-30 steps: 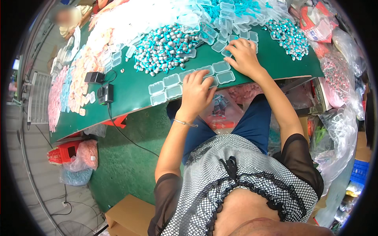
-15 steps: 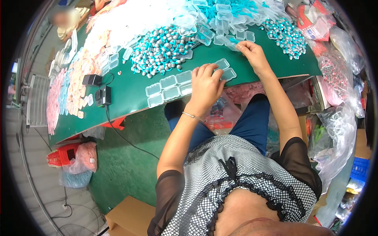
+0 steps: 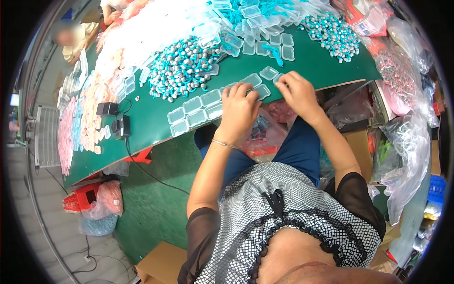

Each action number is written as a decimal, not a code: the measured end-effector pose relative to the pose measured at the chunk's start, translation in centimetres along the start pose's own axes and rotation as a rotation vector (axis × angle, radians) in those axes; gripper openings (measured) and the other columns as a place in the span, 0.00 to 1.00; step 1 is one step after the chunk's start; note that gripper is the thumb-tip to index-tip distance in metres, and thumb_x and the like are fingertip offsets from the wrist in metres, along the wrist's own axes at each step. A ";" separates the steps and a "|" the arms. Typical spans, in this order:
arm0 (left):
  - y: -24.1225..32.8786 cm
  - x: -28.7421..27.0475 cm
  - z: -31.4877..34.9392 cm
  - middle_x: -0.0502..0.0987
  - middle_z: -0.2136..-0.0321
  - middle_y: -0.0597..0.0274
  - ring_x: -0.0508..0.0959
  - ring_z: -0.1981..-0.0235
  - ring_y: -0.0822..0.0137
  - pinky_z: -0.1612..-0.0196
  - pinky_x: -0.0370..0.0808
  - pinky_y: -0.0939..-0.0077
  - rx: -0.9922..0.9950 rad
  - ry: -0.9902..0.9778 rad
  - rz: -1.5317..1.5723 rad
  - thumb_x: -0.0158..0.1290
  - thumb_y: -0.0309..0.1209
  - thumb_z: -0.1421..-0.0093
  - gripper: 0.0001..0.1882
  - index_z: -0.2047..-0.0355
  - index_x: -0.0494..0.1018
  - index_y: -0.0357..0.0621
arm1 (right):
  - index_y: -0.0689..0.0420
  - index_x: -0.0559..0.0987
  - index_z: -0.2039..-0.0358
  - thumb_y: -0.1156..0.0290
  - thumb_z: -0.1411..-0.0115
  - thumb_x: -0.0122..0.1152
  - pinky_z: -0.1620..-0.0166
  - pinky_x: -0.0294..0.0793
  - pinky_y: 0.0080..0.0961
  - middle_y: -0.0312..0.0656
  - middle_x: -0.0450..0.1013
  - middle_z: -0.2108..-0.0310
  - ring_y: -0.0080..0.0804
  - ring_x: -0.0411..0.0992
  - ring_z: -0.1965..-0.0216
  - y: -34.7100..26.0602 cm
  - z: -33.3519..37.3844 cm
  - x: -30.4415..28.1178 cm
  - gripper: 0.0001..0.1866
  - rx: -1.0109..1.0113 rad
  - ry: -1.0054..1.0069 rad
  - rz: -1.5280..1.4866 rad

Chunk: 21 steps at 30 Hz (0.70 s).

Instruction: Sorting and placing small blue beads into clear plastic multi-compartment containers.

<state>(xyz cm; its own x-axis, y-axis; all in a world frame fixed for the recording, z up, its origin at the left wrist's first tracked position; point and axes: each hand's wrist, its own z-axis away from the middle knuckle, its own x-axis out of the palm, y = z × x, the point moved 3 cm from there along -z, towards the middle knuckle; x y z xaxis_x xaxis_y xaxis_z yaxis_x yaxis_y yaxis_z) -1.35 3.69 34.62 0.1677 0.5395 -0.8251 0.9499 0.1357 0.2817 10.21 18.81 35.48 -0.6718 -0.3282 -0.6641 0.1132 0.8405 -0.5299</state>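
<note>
Clear plastic boxes (image 3: 193,105) stand in two rows along the near edge of the green table. My left hand (image 3: 240,110) rests over the middle of these rows, fingers bent and slightly apart, hiding some boxes. At the right end of the rows, a small clear box (image 3: 268,72) stands slightly apart. Beside it, my right hand (image 3: 299,97) pinches another clear plastic box (image 3: 277,77) at its edge, low over the table. Farther back, a bundle of teal strips (image 3: 276,53) lies across more clear boxes (image 3: 286,39).
Heaps of grey-and-teal beadlike pieces (image 3: 177,68) lie behind the rows and at the far right (image 3: 331,35). A black device (image 3: 121,127) with a cable sits to the left. Plastic bags (image 3: 402,80) crowd the right side. Another person (image 3: 78,40) is at the far left.
My right hand has come back from the far boxes toward me, bringing two clear boxes to the rows' right end. Teal strips now lie where it was. My left hand stays over the rows.
</note>
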 end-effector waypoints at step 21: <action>1.6 2.1 -2.6 0.74 0.54 0.56 0.71 0.50 0.52 0.48 0.64 0.55 -0.024 0.015 -0.006 0.60 0.39 0.49 0.20 0.56 0.74 0.46 | 0.54 0.79 0.62 0.68 0.44 0.60 0.55 0.70 0.37 0.41 0.75 0.62 0.43 0.71 0.57 4.2 -1.5 -1.4 0.10 -0.096 -0.037 0.057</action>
<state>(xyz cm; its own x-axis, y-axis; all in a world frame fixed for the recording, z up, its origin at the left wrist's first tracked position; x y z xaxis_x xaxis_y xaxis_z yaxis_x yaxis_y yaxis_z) -0.18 7.26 34.61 0.1581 0.5510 -0.8194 0.9440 0.1589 0.2890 10.47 23.44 34.96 -0.6387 -0.2932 -0.7114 0.0784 0.8949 -0.4393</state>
